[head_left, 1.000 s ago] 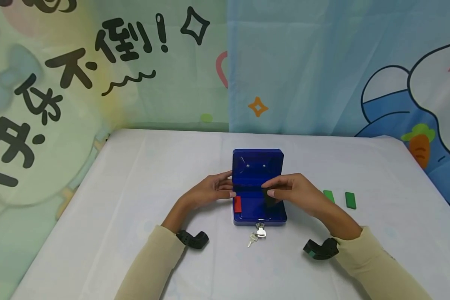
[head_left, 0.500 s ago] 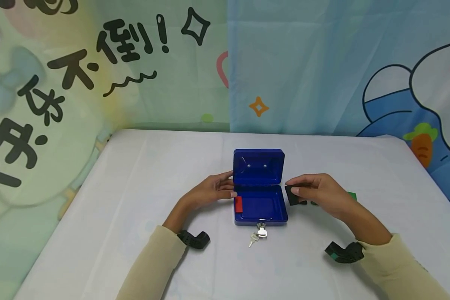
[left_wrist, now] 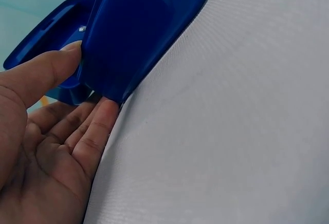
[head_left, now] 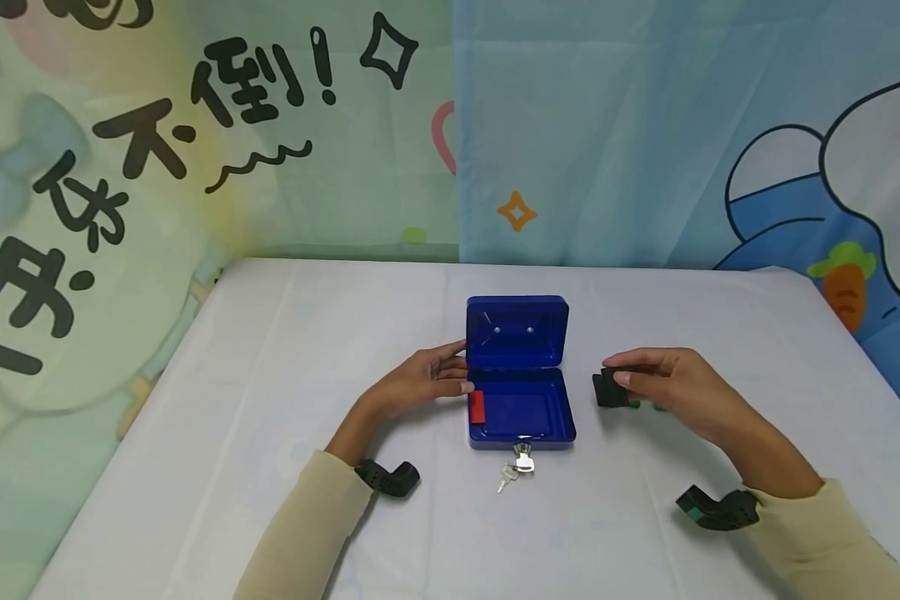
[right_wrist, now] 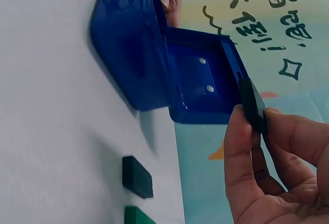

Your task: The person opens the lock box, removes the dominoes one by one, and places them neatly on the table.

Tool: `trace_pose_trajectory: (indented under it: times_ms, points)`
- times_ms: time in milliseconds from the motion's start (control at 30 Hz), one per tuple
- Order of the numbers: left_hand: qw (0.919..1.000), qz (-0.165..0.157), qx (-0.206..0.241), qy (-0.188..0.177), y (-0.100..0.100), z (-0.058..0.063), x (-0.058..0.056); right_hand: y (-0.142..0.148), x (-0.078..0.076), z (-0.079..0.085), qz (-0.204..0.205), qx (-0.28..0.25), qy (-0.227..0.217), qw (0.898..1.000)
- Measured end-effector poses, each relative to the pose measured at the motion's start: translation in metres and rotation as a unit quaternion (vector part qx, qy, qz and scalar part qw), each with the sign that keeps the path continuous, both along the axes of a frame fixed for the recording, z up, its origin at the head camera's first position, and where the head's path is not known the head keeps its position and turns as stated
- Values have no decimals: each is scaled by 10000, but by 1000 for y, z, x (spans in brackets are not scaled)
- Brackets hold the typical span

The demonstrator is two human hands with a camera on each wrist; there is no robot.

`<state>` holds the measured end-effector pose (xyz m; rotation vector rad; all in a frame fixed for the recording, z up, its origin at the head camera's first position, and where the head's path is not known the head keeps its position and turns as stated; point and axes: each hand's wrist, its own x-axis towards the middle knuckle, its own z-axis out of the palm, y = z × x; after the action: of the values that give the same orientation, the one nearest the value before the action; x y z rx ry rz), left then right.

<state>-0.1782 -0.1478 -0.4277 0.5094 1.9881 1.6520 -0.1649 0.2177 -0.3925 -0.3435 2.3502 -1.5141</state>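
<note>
A blue metal cash box (head_left: pixel 521 445) stands with its lid raised, and a red block (head_left: pixel 477 407) lies along its left inner side. My left hand (head_left: pixel 429 377) rests against the box's left wall, fingers extended; in the left wrist view the thumb (left_wrist: pixel 61 62) touches near the rim. Right of the box, my right hand (head_left: pixel 671 387) pinches a flat black block (right_wrist: pixel 253 106) between thumb and fingertips. Below that hand, the right wrist view shows a dark block (right_wrist: pixel 136 176) and a green block (right_wrist: pixel 136 216) on the table, mostly hidden by the hand in the head view.
A silver latch (head_left: pixel 523 458) hangs at the front of the box, with small keys (head_left: pixel 507 477) beside it. The white-covered table (head_left: pixel 390 542) meets a printed cloth backdrop (head_left: pixel 607 150) behind.
My right hand has moved from over the box out to its right, still pinching the black block. The left hand has stayed at the box's left side.
</note>
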Motion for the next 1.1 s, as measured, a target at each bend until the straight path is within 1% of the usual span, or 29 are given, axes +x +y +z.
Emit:
trace_pose_trajectory:
  times_ms: [33,267,400,533,733,867,1100]
  points:
    - [10000,1,-8,-8,0,0,0,2,0,0,-22,-10,33,10000]
    - [9999,39,-102,94,-1,-28,-13,18,2,2,-280,185,83,9994]
    - [9998,70,-73,175,-1,-27,-12,26,1,1,-359,289,62,9989]
    - [9998,78,-11,176,-1,-29,-11,35,1,0,-400,206,6,9990]
    - [9997,21,152,180,-1,-30,-11,47,-1,-6,-335,-328,-32,9989]
    - [9998,35,122,184,-1,-29,-11,54,-4,-12,-367,-624,-171,9972]
    - [9998,12,104,168,-2,-30,-12,67,-4,-17,-499,-735,-256,9957]
